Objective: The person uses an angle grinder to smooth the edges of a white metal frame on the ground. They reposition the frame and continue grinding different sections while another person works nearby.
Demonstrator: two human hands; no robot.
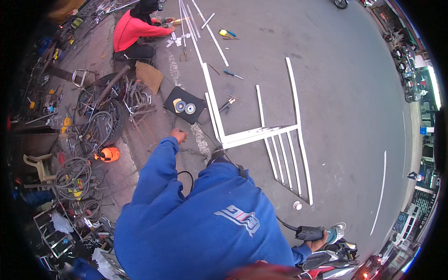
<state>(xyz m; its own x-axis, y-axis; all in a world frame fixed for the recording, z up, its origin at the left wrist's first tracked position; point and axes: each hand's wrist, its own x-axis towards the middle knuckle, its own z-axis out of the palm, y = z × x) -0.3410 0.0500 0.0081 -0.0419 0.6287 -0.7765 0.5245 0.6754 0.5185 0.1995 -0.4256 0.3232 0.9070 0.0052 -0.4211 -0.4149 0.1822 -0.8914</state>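
Observation:
My right hand (318, 241) is wrapped round the body of an angle grinder (311, 233), a dark and teal tool with its disc facing out to the right. A black cord runs from the grinder back toward my waist. My left hand (179, 135) hangs out to the left with loosely bent fingers, and nothing shows in it. Just ahead of that hand, grinding discs (190, 108) lie on a black board (173, 97). In front of me on the pavement lies a white metal frame (242, 136) of welded bars, its corner close to my feet.
A co-worker in a red top (133, 32) crouches at the far left over a tool and thin white bars (215, 45). Pliers (227, 105) and a screwdriver (233, 74) lie on the ground. Bicycle wheels (108, 122), cables and an orange container (108, 154) crowd the left. A motorcycle (329, 263) stands behind the grinder.

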